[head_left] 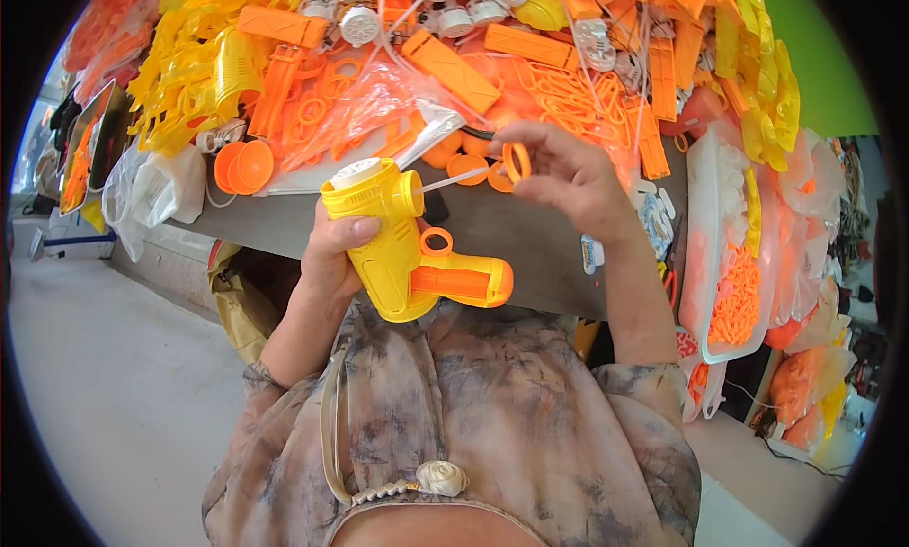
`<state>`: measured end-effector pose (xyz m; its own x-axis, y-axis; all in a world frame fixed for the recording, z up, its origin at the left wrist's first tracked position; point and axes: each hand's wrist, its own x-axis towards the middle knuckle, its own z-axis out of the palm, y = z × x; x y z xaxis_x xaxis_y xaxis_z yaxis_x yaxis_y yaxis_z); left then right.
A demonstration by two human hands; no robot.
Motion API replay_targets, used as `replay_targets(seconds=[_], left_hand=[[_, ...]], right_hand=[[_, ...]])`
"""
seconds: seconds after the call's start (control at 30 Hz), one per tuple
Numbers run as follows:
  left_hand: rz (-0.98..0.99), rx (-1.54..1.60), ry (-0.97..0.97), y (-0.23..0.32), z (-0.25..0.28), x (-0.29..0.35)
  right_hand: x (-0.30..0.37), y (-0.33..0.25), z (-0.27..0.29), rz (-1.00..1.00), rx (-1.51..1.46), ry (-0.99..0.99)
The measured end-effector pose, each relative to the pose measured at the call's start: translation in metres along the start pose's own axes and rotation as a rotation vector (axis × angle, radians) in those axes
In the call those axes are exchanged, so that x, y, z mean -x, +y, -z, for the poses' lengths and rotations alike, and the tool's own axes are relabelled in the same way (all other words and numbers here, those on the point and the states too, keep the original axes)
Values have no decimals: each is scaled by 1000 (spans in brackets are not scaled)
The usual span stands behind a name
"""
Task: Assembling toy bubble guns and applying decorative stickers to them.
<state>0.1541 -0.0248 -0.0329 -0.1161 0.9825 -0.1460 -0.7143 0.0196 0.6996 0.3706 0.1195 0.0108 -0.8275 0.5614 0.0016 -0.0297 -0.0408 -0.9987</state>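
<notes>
My left hand (336, 242) is wrapped round the body of a yellow toy gun (393, 249), held in front of my chest. The gun has an orange ring-shaped trigger (436, 241), an orange panel along its grip (450, 284) and a white round part (358, 176) on one end. A thin clear tube (453, 180) sticks out of its round yellow nozzle (409, 194) toward the right. Just past the tube's end, my right hand (573, 179) pinches an orange ring (515, 162) between thumb and fingers, apart from the gun.
A heap of orange and yellow plastic parts (454, 69) covers the far side of the grey table (530, 253). Orange cups (248, 166) lie at left. A clear bin (696, 253) of small orange pieces stands at right, beside filled plastic bags (800, 386).
</notes>
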Motion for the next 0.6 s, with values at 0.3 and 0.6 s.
replay_targets(seconds=[0.3, 0.6], left_hand=[[52, -201, -43, -11, -35, -6], [-61, -353, 11, -26, -37, -3]], right_hand=[[21, 3, -40, 475, 861, 145], [34, 16, -49, 395, 670, 278]])
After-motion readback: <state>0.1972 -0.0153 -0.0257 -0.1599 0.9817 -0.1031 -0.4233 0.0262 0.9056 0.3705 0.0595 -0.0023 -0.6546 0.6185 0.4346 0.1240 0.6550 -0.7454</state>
